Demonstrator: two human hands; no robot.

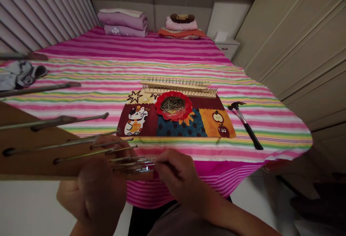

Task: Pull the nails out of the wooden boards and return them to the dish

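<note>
My left hand (pixel 93 189) is wrapped around a wooden strip (pixel 24 149) studded with nails, held close to the camera above the bed's front edge. Several long nails (pixel 81 144) stick out of the strip toward the right. At the strip's far end, a cluster of nails (pixel 132 164) stands close together. The fingertips of my right hand (pixel 180 173) are pinched at a nail in that cluster; the fingers partly hide it. A red scalloped dish (pixel 159 114) full of loose nails (pixel 173 105) sits on a patterned mat (pixel 177 129) beyond my hands.
Two nail-studded wooden strips (pixel 175 84) lie behind the dish. A claw hammer (pixel 248 129) with a black handle rests right of the mat on the striped bedspread (pixel 273 120). Folded bedding (pixel 124 23) is at the back; crumpled cloth (pixel 20 75) lies at left.
</note>
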